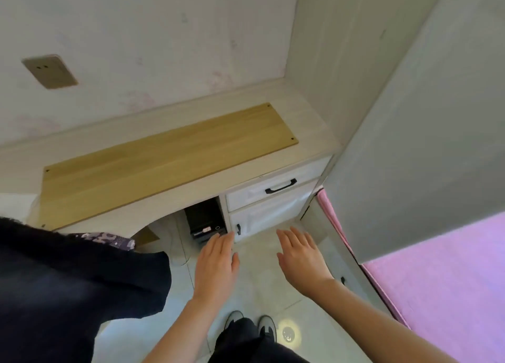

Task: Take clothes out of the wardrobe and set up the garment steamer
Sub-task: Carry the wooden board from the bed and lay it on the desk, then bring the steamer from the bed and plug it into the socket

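**Empty hands, dark cloth on the left**

Neither hand grips anything: the left hand (217, 267) and right hand (302, 258) are both held out flat, palms down and fingers loosely spread, over the pale floor (262, 283) in front of the feet. They look poised to reach rather than to carry.

Dark cloth (68, 294) fills the lower left, close to the camera; it looks like clothing, but what holds it lies outside the view and cannot be told. A patterned purple piece (109, 239) shows just beyond its top edge.

No steamer can be made out. Ahead stands a white desk (308, 144) with a wooden board (169, 154) lying on top, a drawer (273, 190) and small door (262, 220) below, and a black box (205, 221) in the knee space. A wall socket (49, 71) sits above the desk, a likely spot for plugging in.

On the right, a tall grey panel (426, 149), probably the wardrobe, rises beside something pink (442, 280).
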`<state>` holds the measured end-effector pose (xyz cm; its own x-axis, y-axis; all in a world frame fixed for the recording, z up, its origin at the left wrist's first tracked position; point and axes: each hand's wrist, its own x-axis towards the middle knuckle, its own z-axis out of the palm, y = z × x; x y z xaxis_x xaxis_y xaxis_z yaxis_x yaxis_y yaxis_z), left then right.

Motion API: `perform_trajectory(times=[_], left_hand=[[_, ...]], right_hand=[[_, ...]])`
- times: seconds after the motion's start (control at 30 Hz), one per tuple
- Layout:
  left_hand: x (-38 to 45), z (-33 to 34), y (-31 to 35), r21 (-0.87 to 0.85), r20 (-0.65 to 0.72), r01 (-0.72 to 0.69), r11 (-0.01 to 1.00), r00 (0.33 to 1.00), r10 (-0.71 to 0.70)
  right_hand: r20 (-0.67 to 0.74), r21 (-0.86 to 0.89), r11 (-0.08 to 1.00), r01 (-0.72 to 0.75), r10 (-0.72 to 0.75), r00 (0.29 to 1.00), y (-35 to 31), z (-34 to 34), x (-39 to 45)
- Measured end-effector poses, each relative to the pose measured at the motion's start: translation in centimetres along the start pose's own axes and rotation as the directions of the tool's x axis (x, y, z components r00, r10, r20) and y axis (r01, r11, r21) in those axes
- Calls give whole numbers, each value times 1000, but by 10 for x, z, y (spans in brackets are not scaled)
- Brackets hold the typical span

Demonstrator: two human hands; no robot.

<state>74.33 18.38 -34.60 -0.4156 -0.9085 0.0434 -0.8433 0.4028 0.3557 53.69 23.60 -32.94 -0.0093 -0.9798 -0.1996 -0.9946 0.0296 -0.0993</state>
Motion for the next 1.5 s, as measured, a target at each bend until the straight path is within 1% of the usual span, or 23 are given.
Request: perform_trajectory(times=[0.1,0.2,0.37,0.57,0.77,0.9,1.03,1.17,1.33,1.5], left_hand=[[1,3,21,-13,9,-164,986,986,164],[6,5,32,-4,36,-293,956,955,293],[10,12,41,4,97,-473,881,877,471],[-1,31,64,-53,218,-602,797,772,597],[-30,42,115,-124,299,-720,683,629,718],[-51,60,155,-157,322,-771,617,551,770],[-80,84,203,-189,310,-816,547,479,821],[-120,109,259,-216,287,-839,500,435,854],[-175,138,334,-264,277,-870,416,345,897],[-217,157,395,-298,294,-891,343,257,921]], right_hand=[[-63,16,993,-115,116,991,7,1,-29],[-133,41,969,-246,249,959,7,-1,-53],[-154,96,904,-417,427,891,-4,11,-91],[-123,161,775,-611,630,767,-13,32,-148],[-74,231,611,-757,787,613,-9,56,-216],[-63,241,509,-826,858,510,2,72,-268],[-75,230,422,-877,906,417,23,85,-326],[-91,220,379,-899,925,368,52,97,-389],[-86,242,315,-918,949,303,89,112,-462],[-65,267,263,-927,965,255,121,124,-517]])
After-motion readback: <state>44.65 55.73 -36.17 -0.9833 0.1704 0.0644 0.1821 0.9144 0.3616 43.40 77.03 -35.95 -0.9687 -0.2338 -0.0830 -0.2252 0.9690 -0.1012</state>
